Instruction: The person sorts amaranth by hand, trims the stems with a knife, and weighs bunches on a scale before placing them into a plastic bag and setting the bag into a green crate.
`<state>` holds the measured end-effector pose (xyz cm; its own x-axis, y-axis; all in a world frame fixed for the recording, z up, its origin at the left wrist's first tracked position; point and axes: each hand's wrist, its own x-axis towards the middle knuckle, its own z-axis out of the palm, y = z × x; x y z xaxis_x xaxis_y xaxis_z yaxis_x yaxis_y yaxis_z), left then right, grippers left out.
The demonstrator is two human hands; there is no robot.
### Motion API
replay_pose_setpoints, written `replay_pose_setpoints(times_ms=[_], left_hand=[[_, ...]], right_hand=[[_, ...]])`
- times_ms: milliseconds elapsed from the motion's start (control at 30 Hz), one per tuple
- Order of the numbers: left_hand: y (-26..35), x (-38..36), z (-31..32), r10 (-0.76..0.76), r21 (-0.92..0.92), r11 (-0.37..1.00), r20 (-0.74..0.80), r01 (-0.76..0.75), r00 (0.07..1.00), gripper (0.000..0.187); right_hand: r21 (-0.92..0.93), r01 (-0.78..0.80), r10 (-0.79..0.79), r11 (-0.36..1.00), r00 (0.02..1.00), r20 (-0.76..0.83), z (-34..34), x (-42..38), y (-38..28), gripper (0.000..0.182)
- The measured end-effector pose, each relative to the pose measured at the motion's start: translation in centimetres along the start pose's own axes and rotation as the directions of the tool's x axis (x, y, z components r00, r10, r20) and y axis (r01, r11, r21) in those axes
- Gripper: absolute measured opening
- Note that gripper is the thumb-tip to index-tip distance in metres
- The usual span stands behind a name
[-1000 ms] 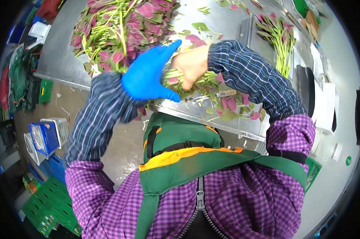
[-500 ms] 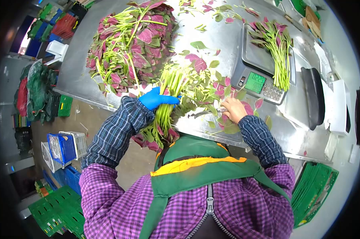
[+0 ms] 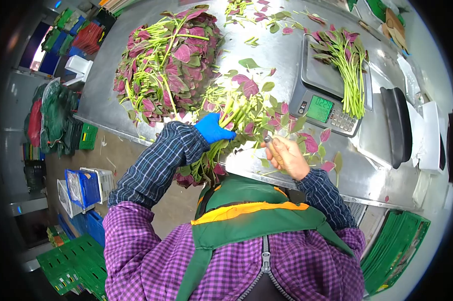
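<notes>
We see the left hand [image 3: 214,128], in a blue glove, closed around a bunch of amaranth stems [image 3: 225,125]. The bunch lies across the near edge of the table [image 3: 281,55]: its green cut ends point away over the steel top, and its red-and-green leafy end hangs down over the edge, just in front of the green apron [image 3: 236,190].

We see the right hand [image 3: 285,154], bare, curled around a small dark tool [image 3: 268,140]. Only a short tip shows beyond the fingers, so we cannot tell what kind of tool it is. The hand sits just beside the bunch, on its right, above loose leaves [image 3: 312,145] scattered near the table edge.

We note a large pile of red and green amaranth [image 3: 169,60] on the table, beyond the left hand. To the right stands a scale [image 3: 319,108] with a lit green display. A second, tidy bundle of stems [image 3: 352,70] lies on its pan, leaves away from us.

Right of the scale we see a black object [image 3: 397,125] and white sheets [image 3: 429,135]. On the floor to the left we see blue crates [image 3: 78,188] and green crates [image 3: 66,266].
</notes>
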<state>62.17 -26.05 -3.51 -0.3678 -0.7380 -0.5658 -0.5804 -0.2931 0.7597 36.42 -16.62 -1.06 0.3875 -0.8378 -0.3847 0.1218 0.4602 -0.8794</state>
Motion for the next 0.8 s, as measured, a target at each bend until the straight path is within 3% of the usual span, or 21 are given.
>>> replay_pose_setpoints(times_ms=[200,233,333,367,400,467,533,600,633,733,767,800], left_hand=[[1.6,0.4,1.5,-0.033,0.145,0.989,0.087,0.020,0.996,0.042],[0.4,1.0,1.9,0.073,0.124,0.989,0.082,-0.083,0.994,0.045],[-0.4,1.2,2.3,0.081,0.131,0.987,0.055,-0.087,0.995,0.048],[-0.2,1.6,1.8,-0.021,0.212,0.977,0.082,0.004,0.996,0.047],[0.2,1.2,1.4,-0.022,0.213,0.977,0.083,0.004,0.996,0.047],[1.9,0.0,0.4,-0.019,0.086,0.996,0.073,0.013,0.997,0.043],[3.1,-0.8,0.6,-0.064,0.085,0.995,0.140,0.052,0.988,0.040],[3.0,-0.9,1.5,0.073,0.098,0.992,0.054,-0.078,0.996,0.039],[2.7,-1.3,1.6,0.071,0.101,0.992,0.056,-0.077,0.996,0.039],[1.4,-2.7,-0.7,0.132,0.087,0.988,-0.018,-0.130,0.991,0.037],[3.2,-4.2,-2.1,0.124,-0.010,0.992,-0.035,-0.124,0.992,0.033],[4.5,-5.3,-3.0,0.065,-0.228,0.971,-0.044,-0.074,0.997,0.031]], right_hand=[[-0.150,0.027,-0.024,0.988,0.999,0.024,0.6,1.4,-1.0,0.038],[-0.217,0.045,-0.043,0.975,0.999,0.016,0.6,1.8,-0.8,0.038],[-0.296,0.044,-0.050,0.954,0.999,-0.013,0.3,2.3,-0.1,0.037],[-0.348,0.080,-0.097,0.934,0.995,-0.034,-0.1,2.3,0.8,0.037],[-0.401,0.115,-0.148,0.909,0.988,-0.052,-0.5,2.3,1.2,0.038],[-0.366,0.097,-0.130,0.925,0.989,-0.067,-0.7,1.6,1.7,0.038],[-0.324,0.071,-0.105,0.943,0.991,-0.088,-0.3,1.4,1.6,0.038],[-0.306,0.096,-0.110,0.947,0.993,-0.030,0.1,2.9,0.6,0.037],[-0.207,0.092,-0.093,0.974,0.996,0.006,-0.2,3.2,0.4,0.036],[-0.075,-0.024,0.025,0.997,1.000,0.014,-4.4,2.2,8.6,0.035],[-0.237,-0.080,0.083,0.968,0.997,0.003,-5.6,0.6,8.3,0.034],[-0.390,-0.136,0.140,0.911,0.990,-0.017,-6.7,-0.7,7.9,0.033]])
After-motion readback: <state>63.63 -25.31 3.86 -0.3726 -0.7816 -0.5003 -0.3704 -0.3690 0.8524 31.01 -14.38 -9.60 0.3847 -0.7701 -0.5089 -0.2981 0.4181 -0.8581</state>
